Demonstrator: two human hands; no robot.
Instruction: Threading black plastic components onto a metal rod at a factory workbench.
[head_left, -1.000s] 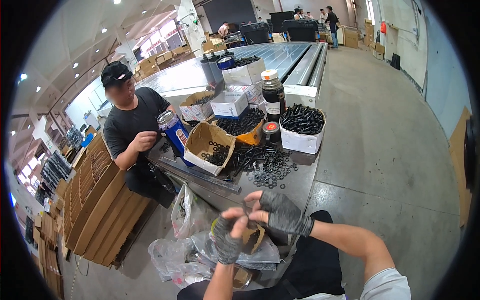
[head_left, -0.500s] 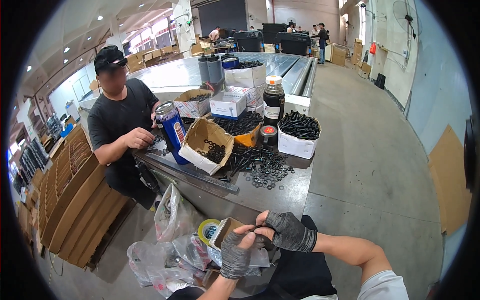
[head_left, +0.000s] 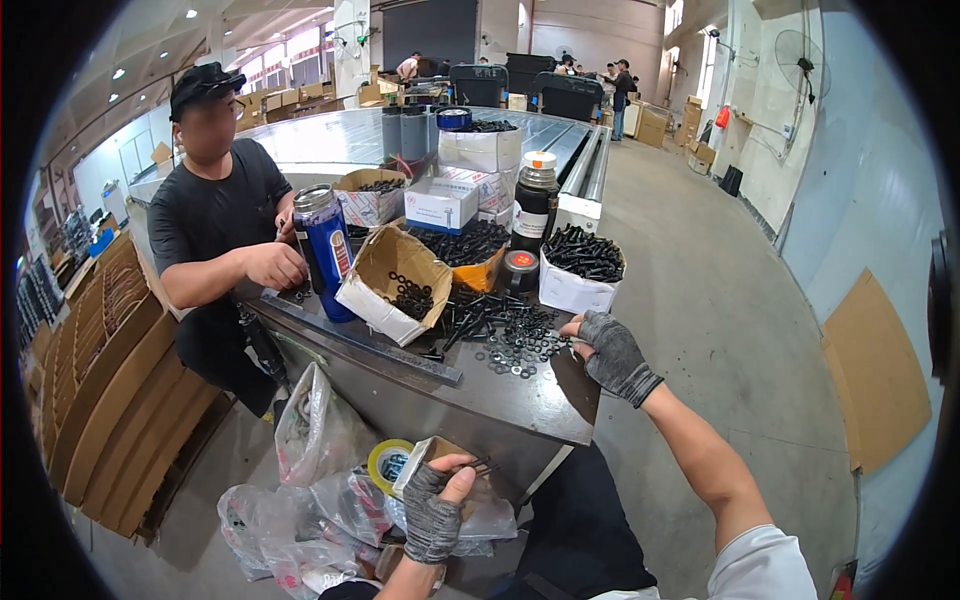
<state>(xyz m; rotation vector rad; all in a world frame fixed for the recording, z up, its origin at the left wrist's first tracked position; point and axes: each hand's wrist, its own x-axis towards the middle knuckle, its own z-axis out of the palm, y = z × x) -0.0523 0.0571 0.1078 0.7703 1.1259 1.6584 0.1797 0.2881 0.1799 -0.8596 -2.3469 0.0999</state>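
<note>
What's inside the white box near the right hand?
Inside the white box is a heap of black bolts, piled up around the rim. Only the top ones show. They cover the bottom, so I can't see whether anything else hides underneath.

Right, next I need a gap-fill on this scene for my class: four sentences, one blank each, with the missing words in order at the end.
1. The glove on the left hand is coloured ____.
2. The loose washers lie nearer the right hand than the wearer's ____ hand.
3. The open cardboard box stands to the ____ of the blue flask.
4. The roll of tape is coloured ____.

Missing words: grey; left; right; yellow.
</note>
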